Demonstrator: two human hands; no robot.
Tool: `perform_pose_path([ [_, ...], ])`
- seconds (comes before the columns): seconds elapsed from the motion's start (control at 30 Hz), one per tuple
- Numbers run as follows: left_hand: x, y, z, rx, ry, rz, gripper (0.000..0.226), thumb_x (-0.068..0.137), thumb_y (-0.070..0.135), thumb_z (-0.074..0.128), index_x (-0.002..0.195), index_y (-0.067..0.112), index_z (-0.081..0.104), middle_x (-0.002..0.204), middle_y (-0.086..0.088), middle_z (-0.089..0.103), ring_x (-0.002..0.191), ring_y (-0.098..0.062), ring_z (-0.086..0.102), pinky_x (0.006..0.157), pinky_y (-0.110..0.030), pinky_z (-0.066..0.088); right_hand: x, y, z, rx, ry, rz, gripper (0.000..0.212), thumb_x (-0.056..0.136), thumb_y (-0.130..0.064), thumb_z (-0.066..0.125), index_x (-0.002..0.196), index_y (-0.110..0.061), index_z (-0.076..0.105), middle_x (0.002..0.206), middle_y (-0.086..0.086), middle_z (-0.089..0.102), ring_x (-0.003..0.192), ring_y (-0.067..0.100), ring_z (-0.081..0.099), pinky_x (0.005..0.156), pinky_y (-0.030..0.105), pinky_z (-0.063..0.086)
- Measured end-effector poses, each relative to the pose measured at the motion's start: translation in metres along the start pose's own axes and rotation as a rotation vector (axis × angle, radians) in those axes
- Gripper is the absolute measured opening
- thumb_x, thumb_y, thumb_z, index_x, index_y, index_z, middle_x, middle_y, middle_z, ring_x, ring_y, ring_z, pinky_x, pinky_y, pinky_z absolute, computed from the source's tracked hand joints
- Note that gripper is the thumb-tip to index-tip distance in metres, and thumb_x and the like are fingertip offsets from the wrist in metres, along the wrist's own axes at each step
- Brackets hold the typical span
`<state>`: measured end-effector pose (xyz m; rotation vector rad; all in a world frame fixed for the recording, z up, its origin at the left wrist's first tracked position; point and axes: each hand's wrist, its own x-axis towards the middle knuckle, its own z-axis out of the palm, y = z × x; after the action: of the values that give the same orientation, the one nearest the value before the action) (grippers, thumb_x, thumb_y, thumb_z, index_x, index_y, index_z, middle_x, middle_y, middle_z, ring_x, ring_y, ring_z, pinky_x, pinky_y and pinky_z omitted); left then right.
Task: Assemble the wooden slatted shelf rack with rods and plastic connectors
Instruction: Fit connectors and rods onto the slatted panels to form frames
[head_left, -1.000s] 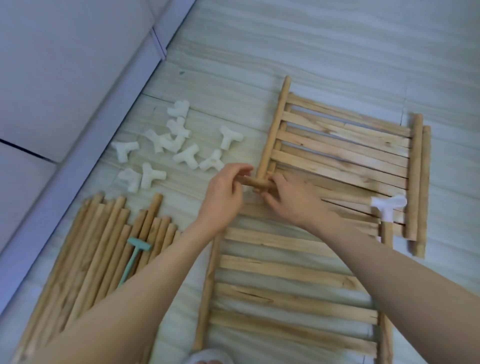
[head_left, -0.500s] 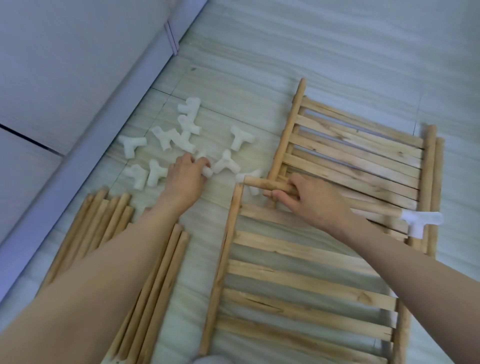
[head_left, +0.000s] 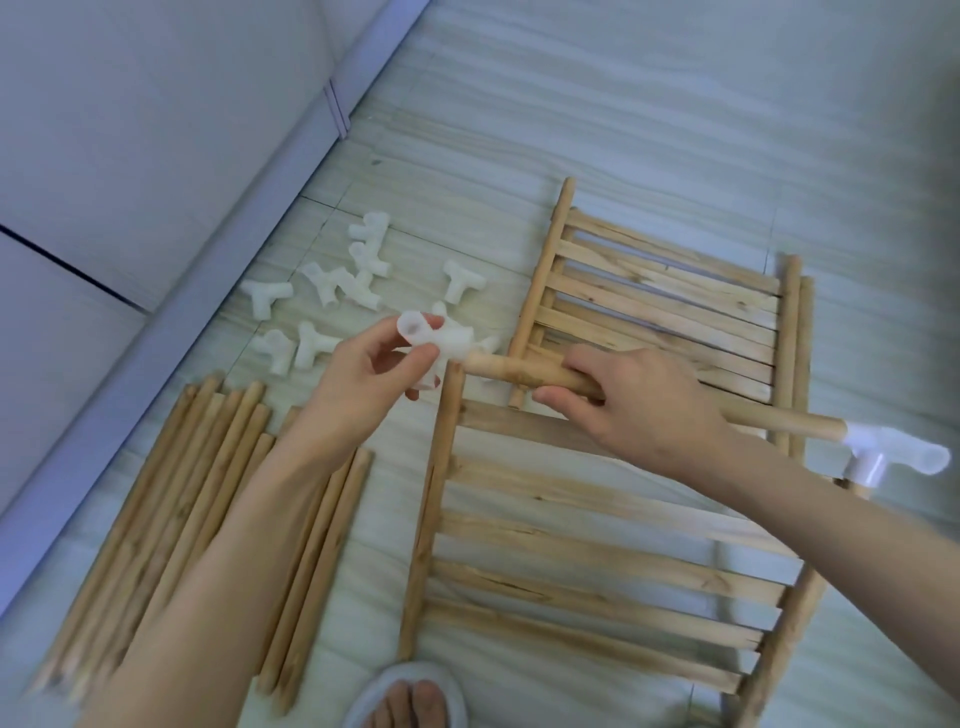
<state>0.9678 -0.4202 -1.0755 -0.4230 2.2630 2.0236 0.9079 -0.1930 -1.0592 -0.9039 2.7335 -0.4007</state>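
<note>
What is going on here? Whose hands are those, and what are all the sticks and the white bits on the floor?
The camera sits on a person's head and looks down, so you see their own two arms. They are building a wooden shelf on the floor. The left hand holds a white plastic connector, a joining piece with holes for sticks. The right hand grips a wooden rod and brings its end up to that connector. The rod's far end already wears another connector. More spare connectors lie on the floor, a pile of rods waits at the left, and two slatted shelf panels lie flat.
</note>
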Motion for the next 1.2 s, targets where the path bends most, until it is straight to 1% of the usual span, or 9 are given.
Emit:
perform_pose_path([
  [0.2, -0.042, 0.028, 0.007, 0.016, 0.012, 0.110, 0.027, 0.091, 0.006, 0.055, 0.113, 0.020, 0.061, 0.106, 0.005, 0.067, 0.095, -0.006, 0.062, 0.079, -0.017, 0.050, -0.035, -0.020, -0.029, 0.085, -0.013, 0.060, 0.031, 0.083, -0.060, 0.047, 0.066, -0.036, 0.038, 0.051, -0.013, 0.038, 0.052, 0.004, 0.035, 0.056, 0.030, 0.026],
  [0.27, -0.056, 0.036, 0.016, -0.001, 0.051, 0.157, 0.027, 0.091, 0.003, 0.054, 0.112, 0.020, 0.059, 0.113, 0.003, 0.064, 0.102, -0.009, 0.060, 0.085, -0.020, 0.048, -0.049, -0.028, -0.035, 0.117, 0.017, 0.070, 0.031, 0.082, -0.060, 0.049, 0.065, -0.036, 0.039, 0.052, -0.014, 0.038, 0.054, 0.008, 0.037, 0.057, 0.030, 0.028],
  [0.43, -0.089, 0.046, 0.031, -0.127, 0.077, 0.223, 0.034, 0.091, -0.001, 0.052, 0.119, 0.019, 0.054, 0.117, 0.002, 0.062, 0.107, -0.011, 0.060, 0.088, -0.019, 0.047, -0.085, -0.047, -0.047, 0.027, 0.078, 0.030, 0.032, 0.086, -0.059, 0.044, 0.087, -0.028, 0.053, 0.061, -0.014, 0.043, 0.070, 0.021, 0.055, 0.058, 0.031, 0.030],
  [0.53, -0.105, 0.049, 0.033, -0.154, 0.067, 0.241, 0.031, 0.093, 0.002, 0.050, 0.121, 0.013, 0.055, 0.119, -0.001, 0.061, 0.112, -0.018, 0.057, 0.094, -0.028, 0.046, -0.105, -0.054, -0.054, 0.000, 0.107, 0.010, 0.036, 0.087, -0.058, 0.043, 0.096, -0.026, 0.056, 0.076, -0.008, 0.056, 0.082, 0.025, 0.060, 0.059, 0.031, 0.031],
  [0.63, -0.114, 0.055, 0.038, -0.130, 0.048, 0.283, 0.027, 0.094, 0.004, 0.049, 0.120, 0.010, 0.055, 0.119, -0.008, 0.059, 0.111, -0.022, 0.056, 0.094, -0.034, 0.046, -0.117, -0.062, -0.061, -0.001, 0.124, -0.029, 0.037, 0.088, -0.056, 0.042, 0.097, -0.023, 0.056, 0.083, -0.004, 0.061, 0.083, 0.026, 0.061, 0.060, 0.033, 0.036],
  [0.73, -0.120, 0.059, 0.037, -0.142, 0.067, 0.310, 0.027, 0.095, 0.006, 0.049, 0.117, 0.020, 0.056, 0.120, -0.004, 0.059, 0.110, -0.022, 0.057, 0.094, -0.041, 0.048, -0.127, -0.064, -0.066, -0.001, 0.149, -0.021, 0.039, 0.088, -0.055, 0.042, 0.099, -0.021, 0.057, 0.085, -0.001, 0.064, 0.081, 0.027, 0.061, 0.062, 0.036, 0.043],
  [0.9, -0.132, 0.051, 0.029, 0.023, 0.084, 0.376, 0.031, 0.093, 0.004, 0.052, 0.120, 0.020, 0.057, 0.119, 0.006, 0.060, 0.110, -0.006, 0.055, 0.088, -0.014, 0.043, -0.135, -0.068, -0.072, -0.021, 0.173, 0.029, 0.039, 0.087, -0.055, 0.043, 0.096, -0.020, 0.058, 0.070, -0.011, 0.047, 0.073, 0.026, 0.060, 0.058, 0.035, 0.042],
  [1.07, -0.142, 0.053, 0.022, 0.148, 0.108, 0.472, 0.033, 0.092, 0.003, 0.052, 0.119, 0.023, 0.055, 0.119, 0.004, 0.059, 0.112, -0.006, 0.054, 0.091, -0.016, 0.043, -0.134, -0.074, -0.070, -0.031, 0.172, 0.034, 0.045, 0.085, -0.059, 0.039, 0.095, -0.019, 0.058, 0.068, -0.011, 0.047, 0.068, 0.025, 0.059, 0.056, 0.033, 0.041],
  [1.2, -0.152, 0.054, 0.031, 0.212, 0.076, 0.487, 0.041, 0.092, 0.004, 0.052, 0.129, 0.023, 0.048, 0.127, 0.012, 0.054, 0.121, 0.000, 0.049, 0.101, -0.021, 0.042, -0.131, -0.077, -0.068, -0.053, 0.156, 0.029, 0.042, 0.086, -0.057, 0.042, 0.096, -0.018, 0.057, 0.069, -0.009, 0.049, 0.070, 0.026, 0.059, 0.057, 0.032, 0.039],
])
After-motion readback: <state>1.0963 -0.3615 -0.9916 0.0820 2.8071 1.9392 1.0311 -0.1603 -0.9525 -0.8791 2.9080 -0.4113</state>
